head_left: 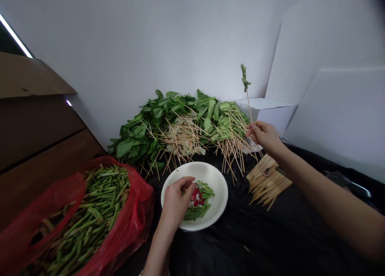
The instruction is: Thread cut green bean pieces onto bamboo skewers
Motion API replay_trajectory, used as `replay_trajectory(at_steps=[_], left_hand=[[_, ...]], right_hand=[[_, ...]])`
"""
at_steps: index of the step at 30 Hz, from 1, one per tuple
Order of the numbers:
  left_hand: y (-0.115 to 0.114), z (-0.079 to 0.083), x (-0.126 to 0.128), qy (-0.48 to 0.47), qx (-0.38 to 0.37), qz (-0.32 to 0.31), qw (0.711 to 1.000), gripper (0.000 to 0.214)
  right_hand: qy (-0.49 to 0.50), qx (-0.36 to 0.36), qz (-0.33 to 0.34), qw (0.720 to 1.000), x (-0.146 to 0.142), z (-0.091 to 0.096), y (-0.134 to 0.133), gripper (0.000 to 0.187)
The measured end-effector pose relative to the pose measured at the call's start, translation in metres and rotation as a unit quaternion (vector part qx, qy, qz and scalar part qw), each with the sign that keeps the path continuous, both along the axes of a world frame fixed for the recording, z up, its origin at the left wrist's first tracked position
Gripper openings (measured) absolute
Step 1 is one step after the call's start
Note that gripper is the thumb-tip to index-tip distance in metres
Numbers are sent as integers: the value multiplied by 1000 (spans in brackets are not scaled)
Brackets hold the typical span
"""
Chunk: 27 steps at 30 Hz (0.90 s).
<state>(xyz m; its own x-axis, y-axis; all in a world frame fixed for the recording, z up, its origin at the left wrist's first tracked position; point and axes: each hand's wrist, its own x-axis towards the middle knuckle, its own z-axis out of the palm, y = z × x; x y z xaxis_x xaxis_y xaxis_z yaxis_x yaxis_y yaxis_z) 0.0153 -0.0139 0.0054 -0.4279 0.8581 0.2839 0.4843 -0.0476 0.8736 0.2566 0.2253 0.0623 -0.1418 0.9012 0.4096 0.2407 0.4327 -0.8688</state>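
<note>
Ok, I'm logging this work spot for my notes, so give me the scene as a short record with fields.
Left grip: over the white bowl; whether it holds anything is hidden
Right grip: holding up a thin stick with a green piece at its top
In bowl: cut green stems
Left: red bag of green pods or stems
Behind bowl: leafy greens, pale pieces, sticks
Right: bare sticks

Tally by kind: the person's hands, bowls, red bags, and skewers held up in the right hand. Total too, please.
Hands: 2 (left hand, right hand)
White bowl: 1
Red bag: 1
Raised skewer: 1
Total: 5
</note>
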Motion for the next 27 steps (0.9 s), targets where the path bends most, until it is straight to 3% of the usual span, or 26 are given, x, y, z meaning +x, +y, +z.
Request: replay_trajectory(at_steps=[2, 4, 7, 12, 20, 24, 27], left_hand=[[0, 0, 0, 1, 1, 0, 1000, 19], [0, 1, 0, -6, 1, -1, 1000, 18], [0, 2, 0, -7, -7, 1, 1000, 18], [0, 2, -1, -3, -16, 2, 1000, 19], [1, -2, -2, 20, -32, 5, 999, 21], [1, -2, -4, 23, -33, 2, 999, 23], [0, 0, -4, 32, -29, 5, 999, 23]], right_hand=[[-95, 7, -66, 993, 4, 2, 30, 27], [-224, -4, -119, 967, 7, 4, 57, 27], [-274, -37, -118, 954, 12, 3, 81, 23], [-292, -45, -140, 945, 17, -6, 92, 31], [-381, 1, -143, 914, 32, -6, 81, 31], [-400, 66, -184, 895, 51, -1, 50, 41], [-428, 158, -173, 873, 65, -11, 13, 39]])
